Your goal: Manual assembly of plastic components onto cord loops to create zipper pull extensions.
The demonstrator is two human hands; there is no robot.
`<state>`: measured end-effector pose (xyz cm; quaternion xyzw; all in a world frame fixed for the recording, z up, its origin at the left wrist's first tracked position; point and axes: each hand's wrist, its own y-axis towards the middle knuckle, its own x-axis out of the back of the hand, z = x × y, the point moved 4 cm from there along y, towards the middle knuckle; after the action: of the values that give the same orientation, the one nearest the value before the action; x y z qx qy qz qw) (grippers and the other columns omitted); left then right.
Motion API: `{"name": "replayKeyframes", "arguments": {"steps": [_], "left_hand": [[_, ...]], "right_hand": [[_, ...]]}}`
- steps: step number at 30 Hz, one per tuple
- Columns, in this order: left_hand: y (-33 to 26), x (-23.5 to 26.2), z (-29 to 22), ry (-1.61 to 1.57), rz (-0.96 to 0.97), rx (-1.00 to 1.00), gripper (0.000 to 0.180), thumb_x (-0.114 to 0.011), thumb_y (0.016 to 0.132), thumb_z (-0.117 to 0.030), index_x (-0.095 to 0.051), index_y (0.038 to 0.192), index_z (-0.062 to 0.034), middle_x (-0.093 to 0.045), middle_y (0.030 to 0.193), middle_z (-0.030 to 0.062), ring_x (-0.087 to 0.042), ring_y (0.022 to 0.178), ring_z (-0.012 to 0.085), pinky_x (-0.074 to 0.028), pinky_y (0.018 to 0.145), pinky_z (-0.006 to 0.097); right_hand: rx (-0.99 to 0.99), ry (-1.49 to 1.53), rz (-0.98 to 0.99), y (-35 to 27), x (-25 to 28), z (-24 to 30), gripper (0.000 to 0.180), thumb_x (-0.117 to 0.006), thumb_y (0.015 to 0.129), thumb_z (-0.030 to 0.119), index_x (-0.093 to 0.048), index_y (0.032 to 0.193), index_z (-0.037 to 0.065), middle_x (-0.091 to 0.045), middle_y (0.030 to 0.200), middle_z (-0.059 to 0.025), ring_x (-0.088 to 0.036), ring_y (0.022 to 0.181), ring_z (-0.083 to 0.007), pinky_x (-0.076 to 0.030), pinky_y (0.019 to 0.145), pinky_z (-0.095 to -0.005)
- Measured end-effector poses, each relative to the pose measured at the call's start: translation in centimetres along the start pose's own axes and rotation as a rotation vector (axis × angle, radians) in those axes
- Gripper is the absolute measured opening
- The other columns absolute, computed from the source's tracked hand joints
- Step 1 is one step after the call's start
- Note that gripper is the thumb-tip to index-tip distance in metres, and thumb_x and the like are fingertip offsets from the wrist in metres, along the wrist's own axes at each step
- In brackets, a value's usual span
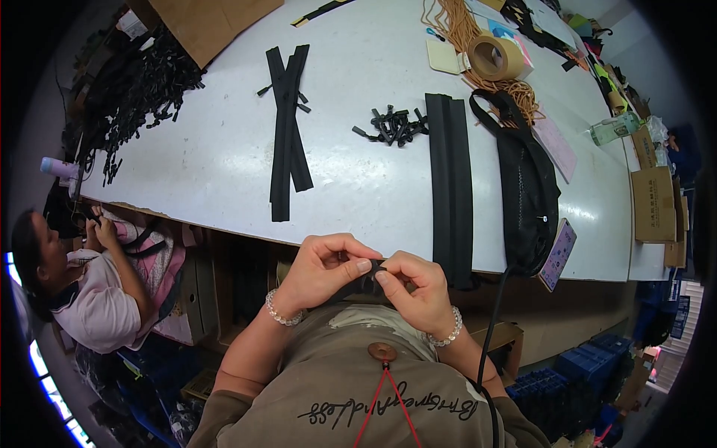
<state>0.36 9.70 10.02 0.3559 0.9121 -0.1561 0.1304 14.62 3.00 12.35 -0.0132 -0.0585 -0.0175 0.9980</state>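
Observation:
Close to my body, just off the table's front edge, my left hand and my right hand meet with thumbs and fingers pinched. Between them they grip the end of a black zipper strip; most of it is hidden by my fingers and lap. Two black zippers lie crossed on the table, with pulls sticking out at their sides. Right of them is a small heap of black zipper pulls. A stack of long black zipper strips runs toward the front edge.
On the white table lie a black waist bag, a phone, a tape roll and tan cord. A dark heap of pulls is far left, near a seated co-worker. A black cable passes my right arm.

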Motion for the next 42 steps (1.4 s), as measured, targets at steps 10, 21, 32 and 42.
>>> {"name": "replayKeyframes", "arguments": {"steps": [10, 21, 32, 42], "left_hand": [[-0.1, -0.5, 0.0, 0.113, 0.011, 0.023, 0.011, -0.061, 0.084, -0.003, -0.066, 0.093, -0.0012, -0.061, 0.079, -0.0006, -0.051, 0.07, 0.0021, -0.042, 0.063, 0.017], [-0.1, -0.7, -0.4, 0.095, 0.041, 0.012, 0.01, -0.061, 0.083, -0.002, -0.067, 0.092, -0.0018, -0.06, 0.08, 0.0002, -0.051, 0.07, 0.0026, -0.041, 0.061, 0.018], [-0.4, -0.7, -0.2, 0.085, -0.102, -0.137, 0.023, -0.065, 0.079, 0.003, -0.065, 0.102, 0.0004, -0.062, 0.088, 0.0052, -0.055, 0.077, 0.0071, -0.045, 0.067, 0.02], [-0.7, -0.9, 0.1, -0.015, -0.199, -0.112, 0.015, -0.068, 0.076, 0.005, -0.063, 0.09, 0.0028, -0.065, 0.084, 0.0064, -0.059, 0.074, 0.0085, -0.049, 0.069, 0.021]], "right_hand": [[0.067, -0.224, 0.104, 0.6, 0.7, 1.1, 0.008, -0.062, 0.076, 0.003, -0.055, 0.072, 0.0, -0.048, 0.06, -0.005, -0.044, 0.046, -0.0116, -0.034, 0.043, -0.0258], [0.062, -0.038, 0.04, 0.2, 0.7, -0.3, 0.007, -0.059, 0.082, 0.001, -0.057, 0.076, -0.001, -0.048, 0.064, -0.0013, -0.038, 0.051, -0.005, -0.031, 0.045, -0.0218], [-0.021, 0.18, -0.056, 0.2, 0.7, -1.6, 0.004, -0.06, 0.083, 0.0, -0.058, 0.081, -0.002, -0.054, 0.072, -0.002, -0.046, 0.063, -0.005, -0.038, 0.055, -0.0192], [0.15, 0.046, -0.114, 0.3, 1.0, -0.6, 0.002, -0.06, 0.08, -0.003, -0.058, 0.082, -0.003, -0.055, 0.075, -0.0049, -0.049, 0.063, -0.0089, -0.04, 0.055, -0.021]]}}
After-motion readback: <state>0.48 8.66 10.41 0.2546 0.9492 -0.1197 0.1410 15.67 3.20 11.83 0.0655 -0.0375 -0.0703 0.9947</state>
